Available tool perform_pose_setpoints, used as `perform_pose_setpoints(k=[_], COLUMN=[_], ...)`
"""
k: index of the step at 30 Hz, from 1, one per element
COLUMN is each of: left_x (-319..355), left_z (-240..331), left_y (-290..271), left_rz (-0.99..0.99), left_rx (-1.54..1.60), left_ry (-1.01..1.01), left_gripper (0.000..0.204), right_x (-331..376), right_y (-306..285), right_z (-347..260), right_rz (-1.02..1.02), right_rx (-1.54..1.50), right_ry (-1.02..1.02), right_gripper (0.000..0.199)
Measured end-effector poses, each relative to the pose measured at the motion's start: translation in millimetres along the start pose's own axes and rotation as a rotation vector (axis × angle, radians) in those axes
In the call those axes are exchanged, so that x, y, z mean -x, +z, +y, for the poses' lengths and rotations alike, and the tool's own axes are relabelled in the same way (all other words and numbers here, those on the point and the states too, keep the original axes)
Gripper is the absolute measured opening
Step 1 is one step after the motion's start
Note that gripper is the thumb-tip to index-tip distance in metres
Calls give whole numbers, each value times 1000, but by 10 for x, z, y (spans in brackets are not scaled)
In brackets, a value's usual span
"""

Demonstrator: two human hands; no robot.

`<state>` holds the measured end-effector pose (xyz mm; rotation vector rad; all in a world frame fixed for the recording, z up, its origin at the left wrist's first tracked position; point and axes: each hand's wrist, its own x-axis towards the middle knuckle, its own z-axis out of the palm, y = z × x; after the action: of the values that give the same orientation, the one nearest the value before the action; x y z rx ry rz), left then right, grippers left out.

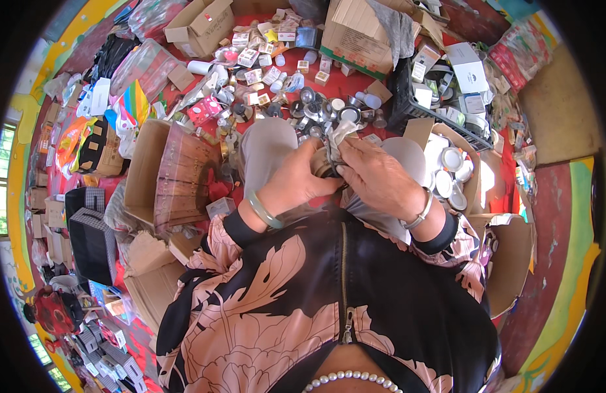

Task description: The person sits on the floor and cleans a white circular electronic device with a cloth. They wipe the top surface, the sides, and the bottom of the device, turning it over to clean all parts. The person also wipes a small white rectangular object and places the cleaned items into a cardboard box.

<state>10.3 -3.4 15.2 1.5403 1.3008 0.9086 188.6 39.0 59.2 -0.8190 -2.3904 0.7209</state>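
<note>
My left hand is closed round a small round container, tan with a dark rim, held in front of my knees. It is mostly covered by my fingers, so I cannot tell whether it is a jar or a lid. My right hand pinches a crumpled whitish cloth against the container's edge, fingers pressed close to it. Just beyond my hands lies a heap of silvery and white round lids and jars on the red floor covering.
At right stand a carton of white round lids and a black crate of boxes and jars. An open cardboard box is at left. Small boxes and a large carton lie at the back.
</note>
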Motion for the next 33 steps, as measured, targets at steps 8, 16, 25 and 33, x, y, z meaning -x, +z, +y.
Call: perform_pose_setpoints(k=[8,16,25,33], left_x=[44,56,94,47], left_z=[4,19,-61,86], left_y=[-15,109,46,108], left_rz=[-85,19,63,105], left_rx=[661,78,236,-90], left_ry=[1,46,83,124], left_gripper=[53,58,49,58], right_x=[157,40,132,-6], right_y=[-20,32,-75,12], right_z=[120,-90,159,-38], right_rz=[277,306,219,267], right_rx=[-198,93,63,23], right_ry=[154,-134,-79,-182], right_gripper=[17,21,18,16])
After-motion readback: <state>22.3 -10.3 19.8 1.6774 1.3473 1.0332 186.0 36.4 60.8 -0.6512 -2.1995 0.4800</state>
